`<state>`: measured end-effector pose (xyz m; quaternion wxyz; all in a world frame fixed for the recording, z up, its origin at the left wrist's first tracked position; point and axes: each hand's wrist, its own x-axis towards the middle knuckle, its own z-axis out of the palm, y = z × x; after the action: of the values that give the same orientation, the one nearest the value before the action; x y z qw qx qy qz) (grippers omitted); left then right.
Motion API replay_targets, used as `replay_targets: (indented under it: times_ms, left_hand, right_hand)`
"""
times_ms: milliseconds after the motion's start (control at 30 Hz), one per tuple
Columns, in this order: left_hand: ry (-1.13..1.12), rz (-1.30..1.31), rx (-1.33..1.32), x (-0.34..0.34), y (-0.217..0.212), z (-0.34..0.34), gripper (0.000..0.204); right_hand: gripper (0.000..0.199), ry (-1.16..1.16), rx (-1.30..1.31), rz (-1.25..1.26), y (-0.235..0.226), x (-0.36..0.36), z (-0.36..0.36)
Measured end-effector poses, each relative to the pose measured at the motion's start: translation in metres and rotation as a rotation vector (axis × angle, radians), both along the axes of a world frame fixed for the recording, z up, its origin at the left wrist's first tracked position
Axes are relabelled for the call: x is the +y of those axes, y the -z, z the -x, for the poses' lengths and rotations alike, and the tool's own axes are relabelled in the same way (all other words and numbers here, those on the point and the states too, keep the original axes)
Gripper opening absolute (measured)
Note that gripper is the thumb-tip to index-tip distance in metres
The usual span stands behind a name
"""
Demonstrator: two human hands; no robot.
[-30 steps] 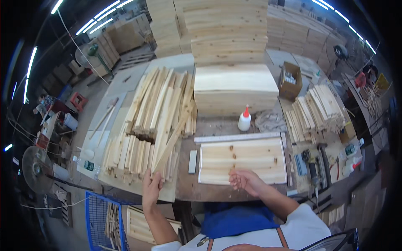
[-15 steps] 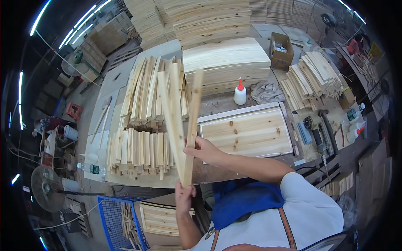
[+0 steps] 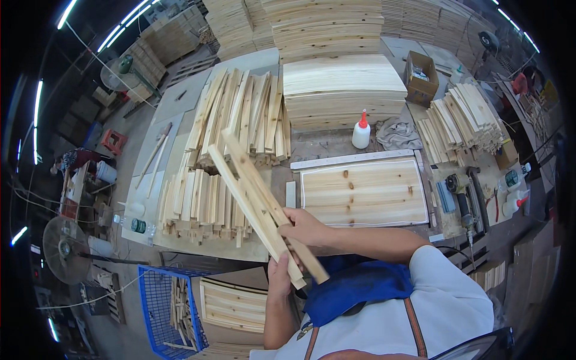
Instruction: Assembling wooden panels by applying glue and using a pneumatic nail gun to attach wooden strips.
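Note:
Two long pale wooden slats are lifted over the bench, slanting from upper left down to lower right. My right hand grips them near their lower third. My left hand holds their lower end from beneath. Under the slats lies a heap of similar wooden slats on the left of the bench. A flat wooden panel with a line of glue round its edge lies to the right of my hands.
A white glue bottle with a red tip stands behind the panel, beside a grey rag. A stack of boards sits at the back, a power tool at the right. A blue wire basket stands lower left.
My hands left the bench and picked slats from the heap. The slats have swung from nearly upright to a slant, with both hands now near their lower end.

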<state>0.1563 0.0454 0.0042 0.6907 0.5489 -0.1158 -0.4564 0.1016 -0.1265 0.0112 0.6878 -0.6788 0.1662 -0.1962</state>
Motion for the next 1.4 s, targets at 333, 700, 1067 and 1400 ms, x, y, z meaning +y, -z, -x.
replay_targets:
  times_ms: [333,700,1067,1400]
  left_hand:
    - [0.107,0.117,-0.408,0.028,0.004,-0.027,0.023]
    - [0.769,-0.043,-0.351,0.025,-0.008,-0.036,0.022]
    - [0.94,-0.227,-0.115,-0.04,-0.012,-0.003,0.034]
    - [0.99,-0.113,-0.744,-0.052,-0.025,-0.002,0.034]
  right_hand:
    - [0.059,0.438,0.248,-0.264,-0.112,-0.18,-0.092]
    - [0.057,0.021,-0.252,-0.738,-0.057,-0.058,0.096]
    - [0.027,0.696,0.019,-0.603,-0.01,0.029,0.191]
    - [0.028,0.917,-0.171,-0.645,-0.006,0.044,0.234]
